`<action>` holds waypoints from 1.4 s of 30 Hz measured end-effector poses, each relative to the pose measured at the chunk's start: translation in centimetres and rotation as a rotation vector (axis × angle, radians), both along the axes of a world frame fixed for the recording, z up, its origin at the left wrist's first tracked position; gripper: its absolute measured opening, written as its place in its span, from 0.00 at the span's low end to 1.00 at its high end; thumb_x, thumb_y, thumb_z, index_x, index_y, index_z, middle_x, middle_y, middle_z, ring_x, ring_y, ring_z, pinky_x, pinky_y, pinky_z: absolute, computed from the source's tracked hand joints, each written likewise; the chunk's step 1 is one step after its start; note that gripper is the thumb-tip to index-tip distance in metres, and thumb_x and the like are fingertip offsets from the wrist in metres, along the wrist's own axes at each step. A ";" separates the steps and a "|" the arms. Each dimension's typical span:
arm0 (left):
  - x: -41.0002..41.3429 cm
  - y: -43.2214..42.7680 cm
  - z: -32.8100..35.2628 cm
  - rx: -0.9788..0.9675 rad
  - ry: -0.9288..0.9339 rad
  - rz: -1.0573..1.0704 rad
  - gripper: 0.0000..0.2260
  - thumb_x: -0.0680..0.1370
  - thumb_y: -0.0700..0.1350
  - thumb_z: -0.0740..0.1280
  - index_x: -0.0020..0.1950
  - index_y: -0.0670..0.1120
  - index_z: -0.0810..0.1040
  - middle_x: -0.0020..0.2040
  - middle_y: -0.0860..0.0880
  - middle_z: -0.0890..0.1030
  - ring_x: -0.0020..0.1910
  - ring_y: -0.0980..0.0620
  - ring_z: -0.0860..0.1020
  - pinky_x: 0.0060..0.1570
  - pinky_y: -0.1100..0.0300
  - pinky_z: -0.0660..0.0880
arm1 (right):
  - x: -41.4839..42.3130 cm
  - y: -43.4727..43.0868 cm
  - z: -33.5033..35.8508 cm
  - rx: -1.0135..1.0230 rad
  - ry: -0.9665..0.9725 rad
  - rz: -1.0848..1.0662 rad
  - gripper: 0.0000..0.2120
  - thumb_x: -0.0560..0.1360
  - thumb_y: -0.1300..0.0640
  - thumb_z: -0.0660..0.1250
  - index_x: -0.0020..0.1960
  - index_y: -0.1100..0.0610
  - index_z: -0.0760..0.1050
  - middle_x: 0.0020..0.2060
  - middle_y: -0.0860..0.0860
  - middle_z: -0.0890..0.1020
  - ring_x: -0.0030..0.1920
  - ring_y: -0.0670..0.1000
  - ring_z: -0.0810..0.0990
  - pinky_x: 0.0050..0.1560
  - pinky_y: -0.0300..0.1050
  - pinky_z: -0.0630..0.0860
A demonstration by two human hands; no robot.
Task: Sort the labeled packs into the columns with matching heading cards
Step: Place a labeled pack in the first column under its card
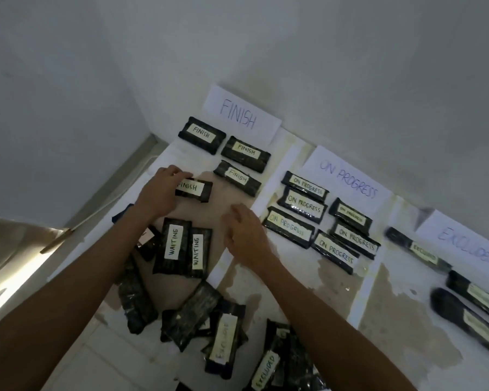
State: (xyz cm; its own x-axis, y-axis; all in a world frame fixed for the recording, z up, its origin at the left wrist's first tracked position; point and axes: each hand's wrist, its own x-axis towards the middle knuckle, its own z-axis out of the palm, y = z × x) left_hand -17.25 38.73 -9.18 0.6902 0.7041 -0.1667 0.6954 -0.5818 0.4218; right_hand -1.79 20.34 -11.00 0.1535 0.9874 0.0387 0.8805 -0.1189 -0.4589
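Black plastic-wrapped packs, soft and light by the look, so we'd pinch them by the short ends. Our left hand [160, 193] is grasping the black FINISH-labelled pack [194, 189] at its left end, low in the column under the white paper FINISH heading card [242, 115]. Right hand [244, 232] hovers released, fingers spread, over bare white stained surface [237, 198]. Plenty of room there; unsorted packs crowd the near edge.

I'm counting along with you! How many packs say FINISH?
4. Three lie below the FINISH card: top-left, middle, lower. The fourth is under the left hand. Face-down packs in the pile may hide more.
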 end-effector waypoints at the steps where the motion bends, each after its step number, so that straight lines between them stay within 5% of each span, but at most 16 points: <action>1: -0.3 0.6 -0.4 0.003 0.004 -0.004 0.29 0.66 0.27 0.64 0.66 0.42 0.71 0.59 0.40 0.72 0.59 0.39 0.68 0.51 0.42 0.73 | -0.1 0.2 -0.6 0.029 -0.004 -0.014 0.11 0.68 0.64 0.68 0.50 0.62 0.77 0.54 0.62 0.77 0.57 0.61 0.75 0.57 0.56 0.75; 7: -1.2 1.7 -2.3 0.068 -0.013 -0.096 0.29 0.64 0.28 0.65 0.65 0.41 0.73 0.59 0.38 0.73 0.57 0.37 0.71 0.52 0.44 0.73 | -0.1 -0.5 -3.4 0.064 -0.005 -0.046 0.17 0.72 0.58 0.65 0.59 0.59 0.75 0.63 0.60 0.75 0.69 0.59 0.67 0.70 0.56 0.63; 12: -1.2 1.9 -3.2 0.122 -0.024 -0.191 0.27 0.64 0.43 0.68 0.64 0.44 0.74 0.59 0.40 0.75 0.58 0.39 0.74 0.57 0.42 0.71 | -0.1 -0.4 -3.5 0.042 0.022 -0.047 0.17 0.73 0.56 0.63 0.61 0.58 0.75 0.64 0.59 0.74 0.70 0.58 0.66 0.71 0.56 0.62; 19: 0.0 4.9 -2.7 0.048 -0.002 -0.100 0.28 0.65 0.38 0.75 0.65 0.48 0.75 0.64 0.40 0.72 0.62 0.38 0.69 0.61 0.42 0.67 | 0.0 -0.3 -3.8 0.028 0.015 -0.046 0.17 0.73 0.56 0.63 0.61 0.57 0.75 0.65 0.59 0.73 0.70 0.58 0.66 0.71 0.55 0.61; 26: 1.1 6.8 -3.0 0.008 -0.026 -0.212 0.27 0.67 0.44 0.75 0.62 0.35 0.75 0.65 0.30 0.68 0.63 0.30 0.67 0.63 0.42 0.65 | 0.2 -0.3 -4.1 0.019 -0.005 -0.031 0.19 0.73 0.53 0.61 0.62 0.57 0.74 0.65 0.59 0.73 0.70 0.58 0.66 0.70 0.56 0.62; 29: 1.5 6.5 -2.9 0.063 -0.021 -0.214 0.25 0.68 0.39 0.75 0.61 0.32 0.74 0.63 0.28 0.69 0.61 0.28 0.69 0.62 0.46 0.63 | 0.2 -0.3 -4.3 0.038 -0.011 -0.036 0.19 0.72 0.54 0.63 0.61 0.57 0.75 0.65 0.59 0.74 0.70 0.58 0.66 0.70 0.55 0.62; 34: 2.4 6.6 -3.2 0.196 -0.030 -0.223 0.21 0.69 0.40 0.72 0.61 0.37 0.76 0.56 0.32 0.76 0.53 0.31 0.75 0.53 0.41 0.73 | 0.3 -0.3 -4.6 0.069 -0.027 -0.032 0.19 0.73 0.54 0.64 0.62 0.57 0.74 0.66 0.59 0.73 0.71 0.57 0.64 0.71 0.54 0.59; 42: 1.6 5.0 -2.7 0.193 -0.103 -0.110 0.20 0.71 0.43 0.68 0.63 0.43 0.76 0.61 0.36 0.74 0.58 0.33 0.72 0.57 0.38 0.70 | 0.2 -0.2 -4.3 0.096 -0.009 -0.042 0.17 0.72 0.56 0.63 0.60 0.58 0.75 0.64 0.60 0.74 0.69 0.59 0.67 0.69 0.57 0.64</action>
State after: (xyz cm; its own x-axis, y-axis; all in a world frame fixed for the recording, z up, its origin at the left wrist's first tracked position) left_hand -15.61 43.72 -11.85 0.7708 0.6359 0.0389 0.5826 -0.7283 0.3607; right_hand -1.64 20.11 -15.31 0.1943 0.9717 0.1341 0.8795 -0.1120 -0.4625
